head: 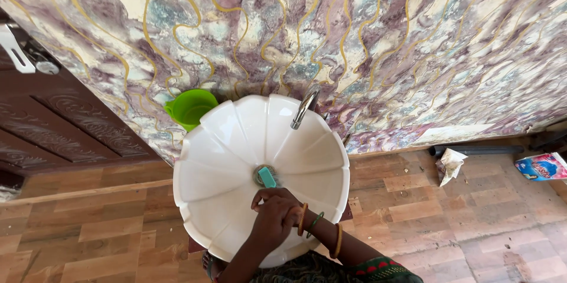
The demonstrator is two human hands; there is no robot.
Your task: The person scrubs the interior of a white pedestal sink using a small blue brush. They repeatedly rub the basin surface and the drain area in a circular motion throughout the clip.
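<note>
A white scalloped wash basin (207, 165) fills the middle of the view, with a chrome tap (304, 108) at its far rim. A small teal scrubber (267, 177) lies over the drain (258, 175). My right hand (274, 215), with bangles on its wrist, reaches in from the lower right and its fingers close on the near end of the scrubber. A second forearm rises from the bottom edge under that hand. My left hand cannot be told apart from the right one.
A green plastic mug (190, 108) sits behind the basin's left rim against the marbled wall. A carved wooden door (59, 123) stands at left. On the tiled floor at right lie crumpled paper (450, 165), a colourful packet (540, 167) and a dark pipe (478, 150).
</note>
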